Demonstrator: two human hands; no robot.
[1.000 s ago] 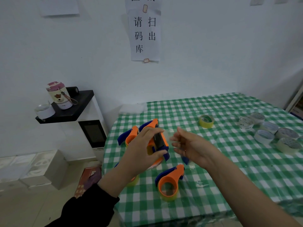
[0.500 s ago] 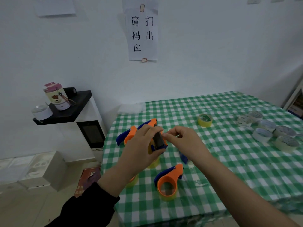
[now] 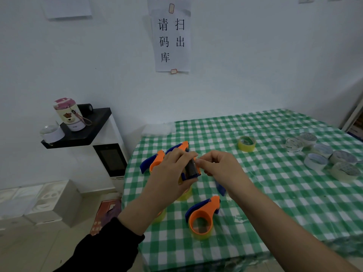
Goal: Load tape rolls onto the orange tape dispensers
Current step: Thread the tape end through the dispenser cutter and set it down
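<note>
Gripping dispenser [image 3: 191, 170] with left hand [image 3: 170, 178], right hand [image 3: 222, 169] pinching its front

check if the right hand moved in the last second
Yes: the right hand moved left, away from the yellow tape roll, to the dispenser the left hand grips.

Head-worn view, down over near table [image 3: 279, 195]

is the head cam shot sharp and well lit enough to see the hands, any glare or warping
Head view: dim, bluish light; left hand and right hand slightly soft around the orange dispenser; pale glare patches on the tablecloth near the front; wide-angle stretch toward the corners.
</note>
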